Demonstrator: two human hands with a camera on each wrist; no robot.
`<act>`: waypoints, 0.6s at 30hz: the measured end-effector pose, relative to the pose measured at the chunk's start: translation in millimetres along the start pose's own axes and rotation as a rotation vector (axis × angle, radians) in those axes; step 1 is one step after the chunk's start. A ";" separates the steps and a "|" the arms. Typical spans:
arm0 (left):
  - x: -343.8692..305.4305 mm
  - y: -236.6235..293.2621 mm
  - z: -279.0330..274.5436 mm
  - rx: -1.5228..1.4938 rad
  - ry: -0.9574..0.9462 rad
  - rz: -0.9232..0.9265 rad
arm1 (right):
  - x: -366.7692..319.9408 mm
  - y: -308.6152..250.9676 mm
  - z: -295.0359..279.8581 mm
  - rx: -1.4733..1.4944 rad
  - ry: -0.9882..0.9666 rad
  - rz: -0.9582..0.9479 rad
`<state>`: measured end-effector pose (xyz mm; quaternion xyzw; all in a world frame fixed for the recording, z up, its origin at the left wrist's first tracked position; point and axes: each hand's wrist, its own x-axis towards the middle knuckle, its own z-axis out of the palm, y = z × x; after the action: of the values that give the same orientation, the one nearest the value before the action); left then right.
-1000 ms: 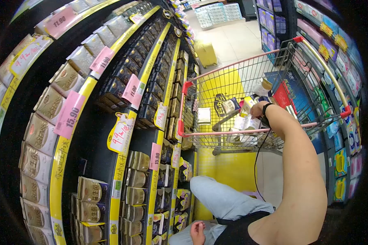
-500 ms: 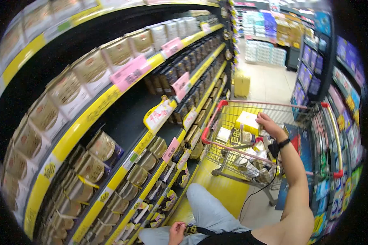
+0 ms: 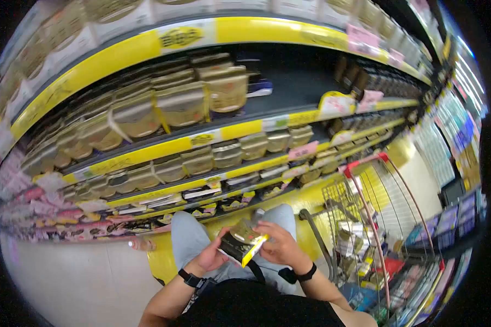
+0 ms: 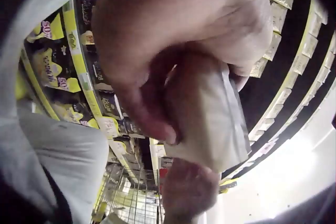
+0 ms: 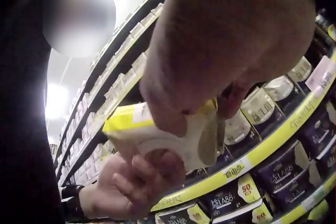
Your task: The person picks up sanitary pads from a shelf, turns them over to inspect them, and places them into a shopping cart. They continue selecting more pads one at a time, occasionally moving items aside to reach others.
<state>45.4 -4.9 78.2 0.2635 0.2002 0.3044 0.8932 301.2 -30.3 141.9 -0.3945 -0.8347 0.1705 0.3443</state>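
Over the person's lap, both hands hold one pack of sanitary pads (image 3: pixel 243 240). In the head view it shows gold and black faces with a yellow strip along one edge. The left hand (image 3: pixel 210 257) grips its left side. From the other side, the right hand (image 3: pixel 281 246) has its fingers around the yellow-edged end. In the left wrist view, the left thumb and fingers curl round the pale, shiny pack (image 4: pixel 210 113). The right wrist view shows the pack's white side and yellow end between both hands, with the right fingertips pressed against it.
A shopping cart (image 3: pixel 353 171) with several packs inside stands close on the right. Ahead, shelves (image 3: pixel 232 131) carry rows of gold and dark packs behind yellow price strips. A bottle (image 3: pixel 142 244) is on the floor at left, beside a yellow floor mat (image 3: pixel 161 256).
The right hand came up out of the cart with a white-and-yellow pack and moved over the lap, where the left hand now holds the pack too. The head view swung left towards the shelves.
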 end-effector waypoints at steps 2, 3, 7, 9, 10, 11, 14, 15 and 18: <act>-7.7 -0.4 -25.2 0.094 0.060 -0.009 | -5.4 3.7 12.7 0.197 -0.041 0.044; -12.3 2.8 -23.8 0.096 0.090 0.003 | -2.9 4.0 15.2 0.265 -0.033 0.069; -12.9 -9.7 -20.7 0.133 0.169 0.126 | -0.5 1.0 21.1 0.427 0.106 0.278; 3.5 -9.9 -22.5 0.310 0.114 0.252 | 5.4 1.4 29.1 0.535 0.235 0.489; 9.1 2.2 -6.9 0.348 0.085 0.257 | 5.0 5.5 31.2 0.632 0.219 0.542; 13.7 4.9 -3.6 0.481 0.102 0.284 | 3.3 10.3 34.7 0.732 0.205 0.595; 22.4 10.8 6.8 0.555 0.074 0.318 | -5.4 12.8 41.5 0.979 0.218 0.623; 22.9 11.9 8.5 0.561 0.055 0.320 | -6.7 12.8 42.0 1.049 0.233 0.602; 22.7 11.2 9.1 0.486 0.001 0.293 | -14.3 11.1 38.8 1.051 0.269 0.614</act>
<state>61.9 14.3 87.5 0.4959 0.2273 0.3733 0.7503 286.1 -34.9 102.1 -0.4122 -0.4371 0.5985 0.5300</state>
